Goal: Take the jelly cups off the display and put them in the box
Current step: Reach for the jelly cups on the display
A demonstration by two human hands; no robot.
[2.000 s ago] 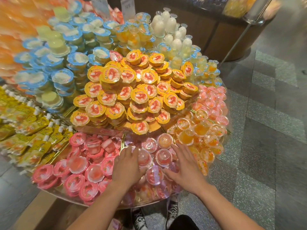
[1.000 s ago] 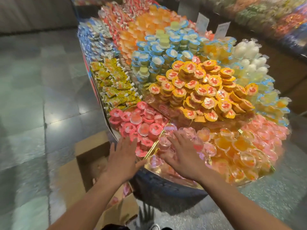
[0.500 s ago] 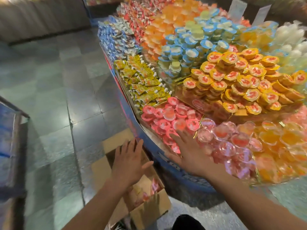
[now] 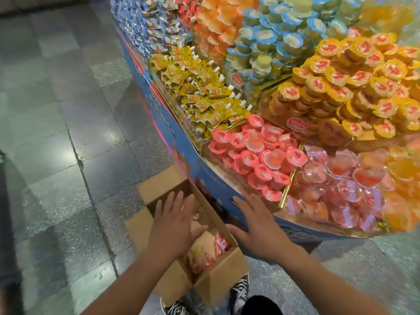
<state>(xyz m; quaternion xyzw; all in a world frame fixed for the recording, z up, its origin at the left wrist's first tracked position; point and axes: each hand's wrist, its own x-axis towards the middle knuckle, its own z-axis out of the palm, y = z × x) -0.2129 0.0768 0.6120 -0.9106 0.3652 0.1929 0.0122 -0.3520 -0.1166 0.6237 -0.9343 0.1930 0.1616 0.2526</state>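
Left hand hovers over the open box, fingers straight and spread, holding nothing. Right hand, also spread and empty, is just beside the blue edge of the display. Jelly cups lie in the box. Open floor extends left of the box.
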